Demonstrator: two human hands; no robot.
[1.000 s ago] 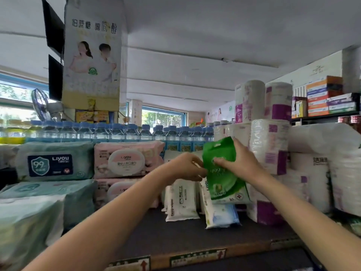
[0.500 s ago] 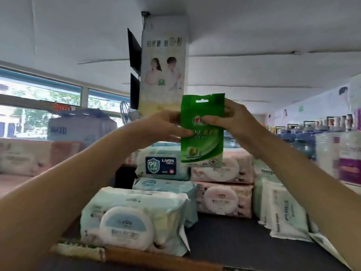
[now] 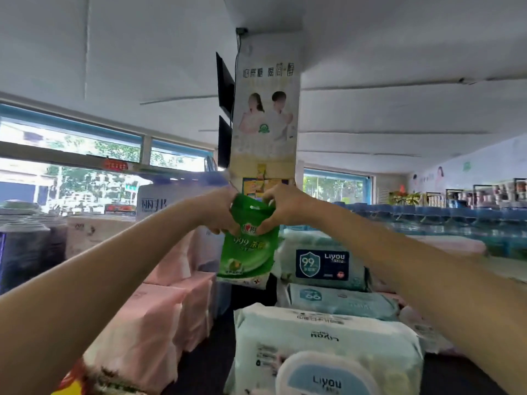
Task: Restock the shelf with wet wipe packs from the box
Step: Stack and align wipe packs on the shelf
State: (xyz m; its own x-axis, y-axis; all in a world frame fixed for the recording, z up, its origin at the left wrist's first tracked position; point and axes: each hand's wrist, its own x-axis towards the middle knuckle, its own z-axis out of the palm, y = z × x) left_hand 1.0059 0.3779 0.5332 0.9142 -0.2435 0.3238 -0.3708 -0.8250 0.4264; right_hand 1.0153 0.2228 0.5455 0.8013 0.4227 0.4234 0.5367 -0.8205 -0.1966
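A small green wet wipe pack [image 3: 246, 249] hangs upright in the air at the centre of the head view, above the shelf. My left hand [image 3: 219, 212] pinches its upper left corner and my right hand [image 3: 281, 209] pinches its upper right corner, crumpling the top edge. Below and to the right lie larger wipe packs: a pale blue Liyou pack with a round lid [image 3: 325, 352] in front, and two stacked blue-labelled packs [image 3: 325, 263] behind it. The box is not in view.
Pink tissue packs [image 3: 159, 317] fill the shelf at lower left, with a white pack [image 3: 159, 203] and dark rolls [image 3: 22, 252] behind. Rows of blue-capped water bottles [image 3: 427, 220] run along the right. A poster-covered pillar [image 3: 266, 121] stands straight ahead.
The view has swung further left along the shelf. Both hands still hold the green pack, now gripping and crumpling its top edge closer together.
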